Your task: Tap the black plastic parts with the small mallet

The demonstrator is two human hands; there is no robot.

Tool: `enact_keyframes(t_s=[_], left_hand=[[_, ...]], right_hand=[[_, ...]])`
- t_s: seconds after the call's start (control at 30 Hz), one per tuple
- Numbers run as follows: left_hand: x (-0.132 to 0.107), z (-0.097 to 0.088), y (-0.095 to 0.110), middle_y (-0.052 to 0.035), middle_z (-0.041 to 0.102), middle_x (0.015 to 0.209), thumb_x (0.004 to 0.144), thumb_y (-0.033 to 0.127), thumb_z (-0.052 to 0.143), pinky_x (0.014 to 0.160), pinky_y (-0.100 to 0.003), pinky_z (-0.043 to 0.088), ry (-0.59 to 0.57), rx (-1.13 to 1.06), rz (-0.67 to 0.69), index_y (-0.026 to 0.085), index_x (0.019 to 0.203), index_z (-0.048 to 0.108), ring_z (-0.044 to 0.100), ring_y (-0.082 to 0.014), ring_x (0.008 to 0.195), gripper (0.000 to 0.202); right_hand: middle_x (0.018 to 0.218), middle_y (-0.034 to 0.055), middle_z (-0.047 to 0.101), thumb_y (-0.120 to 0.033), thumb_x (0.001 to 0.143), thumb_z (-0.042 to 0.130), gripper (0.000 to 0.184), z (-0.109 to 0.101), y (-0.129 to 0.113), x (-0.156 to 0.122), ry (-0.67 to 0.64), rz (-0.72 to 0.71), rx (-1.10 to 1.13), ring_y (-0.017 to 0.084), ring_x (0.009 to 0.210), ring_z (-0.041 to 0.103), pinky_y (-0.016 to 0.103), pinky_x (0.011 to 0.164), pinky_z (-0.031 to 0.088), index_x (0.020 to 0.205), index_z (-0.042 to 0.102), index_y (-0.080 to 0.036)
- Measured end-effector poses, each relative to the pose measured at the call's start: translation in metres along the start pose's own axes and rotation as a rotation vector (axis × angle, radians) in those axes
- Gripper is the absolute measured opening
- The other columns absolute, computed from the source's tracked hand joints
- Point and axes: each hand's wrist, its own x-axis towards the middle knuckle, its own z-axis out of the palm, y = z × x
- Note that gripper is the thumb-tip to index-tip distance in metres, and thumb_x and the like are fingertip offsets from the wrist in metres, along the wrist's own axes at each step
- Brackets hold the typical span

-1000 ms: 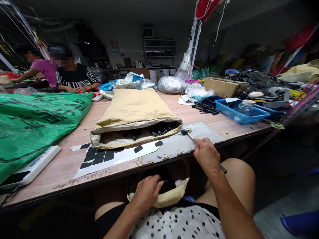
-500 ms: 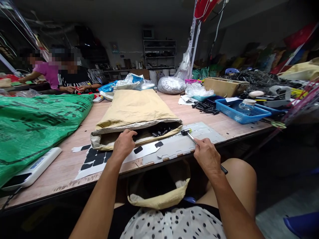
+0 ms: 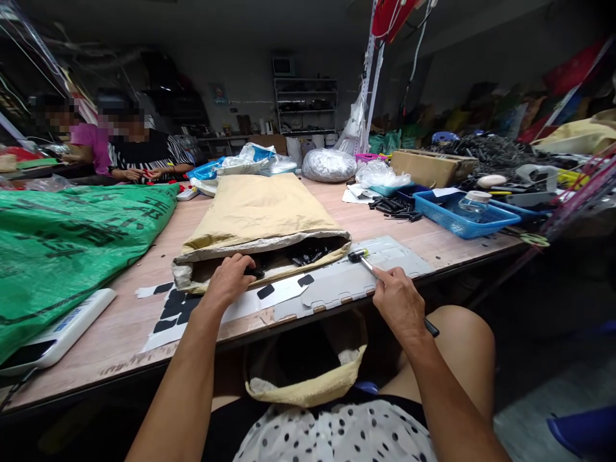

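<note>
My left hand (image 3: 230, 279) is at the open mouth of a tan woven sack (image 3: 274, 202) lying on the table. Its fingers are closed on a small black part (image 3: 255, 273), partly hidden by the hand. More black parts (image 3: 310, 255) lie inside the sack's mouth on the right. My right hand (image 3: 398, 296) grips a small hammer (image 3: 369, 265) by its metal shaft. The black-and-yellow hammer head rests over a grey board (image 3: 389, 260) at the table edge. Beneath my left hand lies a white sheet with black rounded pads (image 3: 265, 292).
A green bag (image 3: 86, 237) and a white device (image 3: 72, 324) stand to the left. On the right are a blue basket (image 3: 462, 218), loose black parts (image 3: 394, 206) and a cardboard box (image 3: 428, 167). Another open sack (image 3: 312, 388) hangs at my lap. Two people sit far left.
My left hand has moved left and slightly down at the sack's mouth, and a black part now shows at its fingertips. My right hand and the hammer have hardly moved.
</note>
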Motion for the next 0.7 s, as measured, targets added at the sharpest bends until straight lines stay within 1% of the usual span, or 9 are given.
enact_keyframes(t_s=[0.13,0.23,0.3,0.4,0.47,0.53,0.6,0.7], left_hand=[[0.004,-0.001,-0.006,-0.0087,0.068,0.102,0.080,0.031,0.067,0.086,-0.041,0.046,-0.024,-0.013,-0.002,0.023,0.098,0.072,0.058,-0.0331,0.104,0.021],[-0.001,-0.005,-0.005,-0.0091,0.069,0.100,0.081,0.035,0.067,0.086,-0.041,0.046,-0.033,-0.035,0.003,0.023,0.095,0.075,0.058,-0.0331,0.104,0.020],[-0.008,-0.008,0.003,-0.0079,0.070,0.101,0.084,0.037,0.065,0.087,-0.040,0.046,-0.009,-0.093,0.031,0.023,0.097,0.074,0.058,-0.0312,0.104,0.022],[-0.022,-0.008,0.028,-0.0057,0.071,0.099,0.085,0.038,0.065,0.085,-0.038,0.045,0.045,-0.244,0.112,0.023,0.098,0.073,0.057,-0.0277,0.100,0.022],[-0.029,-0.002,0.046,-0.0047,0.070,0.094,0.082,0.036,0.068,0.082,-0.036,0.044,0.034,-0.317,0.148,0.023,0.095,0.073,0.057,-0.0260,0.095,0.019],[-0.033,0.008,0.059,-0.0043,0.068,0.089,0.081,0.034,0.070,0.079,-0.036,0.043,0.015,-0.347,0.148,0.022,0.093,0.074,0.056,-0.0254,0.091,0.017],[-0.035,0.018,0.065,-0.0044,0.067,0.087,0.082,0.034,0.070,0.080,-0.037,0.042,0.032,-0.368,0.140,0.022,0.094,0.074,0.055,-0.0253,0.089,0.018],[-0.036,0.028,0.064,-0.0046,0.067,0.088,0.084,0.036,0.070,0.084,-0.038,0.042,0.070,-0.427,0.160,0.022,0.098,0.074,0.055,-0.0253,0.089,0.020]], right_hand=[[0.101,0.0055,0.064,-0.017,0.094,0.055,0.035,-0.001,0.000,0.000,0.004,0.001,-0.009,0.018,0.091,0.059,0.027,0.071,0.040,0.122,0.073,-0.026],[0.101,0.0055,0.064,-0.018,0.094,0.055,0.034,-0.001,-0.001,0.000,-0.008,0.006,-0.008,0.018,0.089,0.059,0.028,0.070,0.040,0.122,0.073,-0.026],[0.100,0.0058,0.064,-0.018,0.094,0.056,0.034,0.000,-0.001,0.001,-0.013,0.005,-0.003,0.018,0.089,0.059,0.028,0.069,0.040,0.122,0.073,-0.026],[0.101,0.0061,0.065,-0.017,0.093,0.056,0.034,0.000,0.000,0.001,-0.001,0.000,0.003,0.018,0.089,0.059,0.028,0.070,0.041,0.122,0.073,-0.026],[0.101,0.0062,0.065,-0.017,0.093,0.055,0.034,-0.001,0.000,0.000,0.006,-0.003,0.004,0.019,0.089,0.060,0.029,0.070,0.041,0.122,0.073,-0.025],[0.101,0.0063,0.065,-0.017,0.094,0.055,0.034,-0.001,0.000,0.000,0.002,-0.006,0.005,0.019,0.088,0.060,0.029,0.070,0.041,0.121,0.073,-0.025],[0.101,0.0063,0.065,-0.017,0.094,0.054,0.034,-0.001,0.000,0.000,-0.009,-0.008,0.011,0.019,0.088,0.060,0.029,0.071,0.042,0.121,0.073,-0.025],[0.104,0.0067,0.066,-0.018,0.093,0.055,0.035,0.000,0.004,0.003,-0.035,0.007,0.062,0.020,0.088,0.061,0.030,0.073,0.043,0.122,0.073,-0.025]])
